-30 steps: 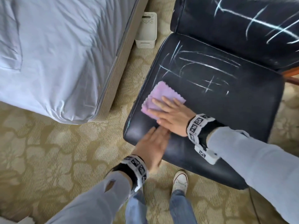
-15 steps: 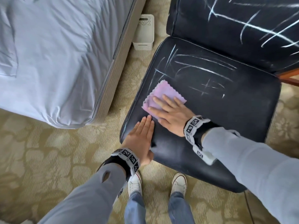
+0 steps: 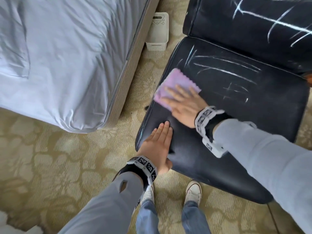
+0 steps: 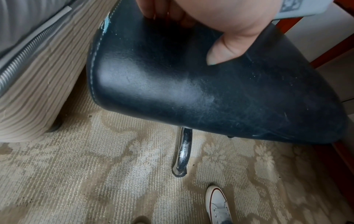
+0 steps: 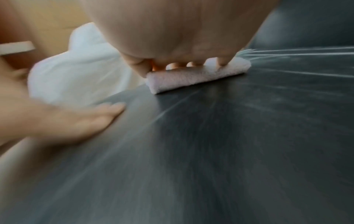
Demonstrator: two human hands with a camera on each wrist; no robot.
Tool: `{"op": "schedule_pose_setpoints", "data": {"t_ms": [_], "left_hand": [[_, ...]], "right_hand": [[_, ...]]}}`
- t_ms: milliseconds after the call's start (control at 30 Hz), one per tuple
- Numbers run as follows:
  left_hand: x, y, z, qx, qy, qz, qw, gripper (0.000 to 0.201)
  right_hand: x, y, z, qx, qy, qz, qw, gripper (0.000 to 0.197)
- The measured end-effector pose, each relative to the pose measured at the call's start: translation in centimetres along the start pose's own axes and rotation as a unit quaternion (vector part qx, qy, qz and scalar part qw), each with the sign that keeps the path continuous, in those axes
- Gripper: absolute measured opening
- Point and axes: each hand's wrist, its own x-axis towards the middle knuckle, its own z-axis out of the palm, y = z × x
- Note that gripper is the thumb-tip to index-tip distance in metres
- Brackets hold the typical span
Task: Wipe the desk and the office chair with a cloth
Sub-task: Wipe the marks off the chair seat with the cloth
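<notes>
Lilac terry under straight fingers (image 3: pixel 175 93): the right hand (image 3: pixel 185 107) presses the folded cloth (image 3: pixel 170 81) flat on the black seat of the office chair (image 3: pixel 236 115), near the seat's left edge, fingers spread and not curled round it. The left hand (image 3: pixel 158 142) lies flat at the front-left corner of the seat, fingers together and straight, seemingly steadying it. By my reading the chair-wiping step is under way, with little cleared. The next stroke calls for sliding the cloth rightward and back over the white chalk-like marks (image 3: pixel 224 65), with firm pressure. More marks (image 3: pixel 263 21) streak the backrest; the desk is out of view.
</notes>
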Motion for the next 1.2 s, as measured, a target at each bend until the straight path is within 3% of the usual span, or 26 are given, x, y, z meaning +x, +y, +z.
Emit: {"op": "schedule_pose_setpoints", "data": {"t_ms": [67, 133, 233, 300, 367, 500, 567, 667, 833, 1033, 1133, 1200], "left_hand": [[0.0, -0.2, -0.1, -0.008, -0.006, 0.007, 1.000, 0.103], [0.0, -0.4, -0.2, -0.015, -0.007, 0.010, 1.000, 0.102], [-0.1, -0.5, -0.2, -0.033, -0.007, 0.013, 0.999, 0.102], [-0.2, -0.6, -0.2, -0.035, -0.008, 0.017, 0.999, 0.100], [-0.2, -0.7, -0.4, -0.031, -0.012, 0.026, 0.999, 0.099], [-0.4, -0.8, -0.4, -0.051, -0.004, 0.025, 0.998, 0.105], [-0.5, -0.6, -0.4, -0.058, -0.012, 0.024, 0.998, 0.105], [-0.5, -0.6, -0.5, -0.055, -0.010, 0.016, 0.998, 0.104], [-0.2, -0.5, -1.3, -0.039, -0.003, 0.005, 0.999, 0.094], [3.4, 0.4, -4.8, -0.014, 0.004, -0.070, 0.997, 0.087], [5.2, 1.3, -5.9, -0.028, -0.019, -0.100, 0.994, 0.083], [5.6, 1.6, -6.1, -0.023, -0.022, -0.104, 0.994, 0.082]], "right_hand": [[1.8, 1.8, -1.3, 0.056, -0.003, 0.107, 0.993, 0.058], [2.9, 2.1, -2.3, 0.112, -0.006, 0.152, 0.982, 0.058], [1.1, -0.4, -1.9, 0.062, -0.002, 0.056, 0.996, 0.066], [-1.5, -2.4, 0.0, 0.036, -0.049, -0.048, 0.997, 0.062], [-3.2, -3.0, 1.4, 0.032, -0.073, -0.084, 0.993, 0.061], [-1.3, -1.0, 0.4, 0.000, -0.061, -0.076, 0.995, 0.061], [1.5, 1.1, -1.6, -0.010, -0.033, -0.002, 0.999, 0.061], [5.1, 4.3, -4.1, 0.017, -0.060, 0.079, 0.995, 0.059], [4.2, 3.6, -3.9, 0.060, -0.051, 0.075, 0.994, 0.062], [-0.4, 2.9, -1.4, 0.017, -0.107, -0.042, 0.993, 0.062], [0.5, 4.6, -1.8, -0.009, -0.109, -0.068, 0.992, 0.058], [2.5, 6.0, -2.7, 0.001, -0.097, -0.038, 0.995, 0.059]]}}
